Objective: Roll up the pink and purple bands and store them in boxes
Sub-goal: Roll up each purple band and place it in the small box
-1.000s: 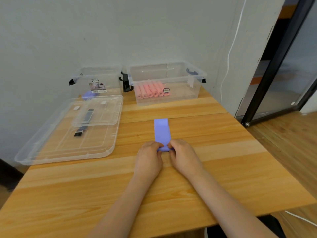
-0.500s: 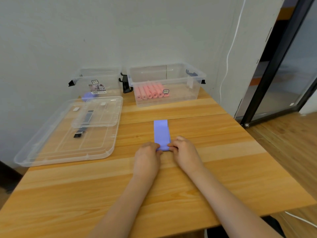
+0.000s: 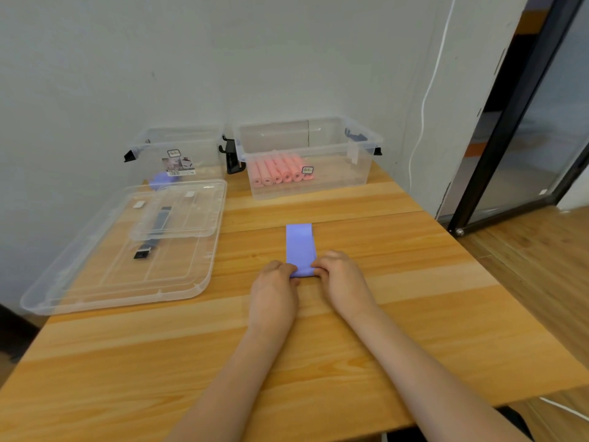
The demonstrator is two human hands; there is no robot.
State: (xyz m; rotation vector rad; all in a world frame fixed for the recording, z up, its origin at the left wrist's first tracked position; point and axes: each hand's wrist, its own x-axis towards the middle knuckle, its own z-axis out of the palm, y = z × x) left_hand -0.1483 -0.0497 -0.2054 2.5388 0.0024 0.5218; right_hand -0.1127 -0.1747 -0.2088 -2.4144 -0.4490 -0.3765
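Spanning the frame's lower half, a pale wooden table [image 3: 414, 282] is bearing the flat purple elastic band [image 3: 300, 247] at centre; left hand [image 3: 273, 291] and right hand [image 3: 341, 279] are pinching its rolled near end, which risks skewing or springing loose.

Only two bare forearms and two hands show of the person. The left hand [image 3: 273, 290] and the right hand [image 3: 341, 280] carry no rings, watch or gloves that can be seen. No sleeves reach the wrists (both forearms are uncovered right down to the near edge of the view). The nails are too small to make out. At the near right, a dark patch that may be clothing shows under the right forearm.
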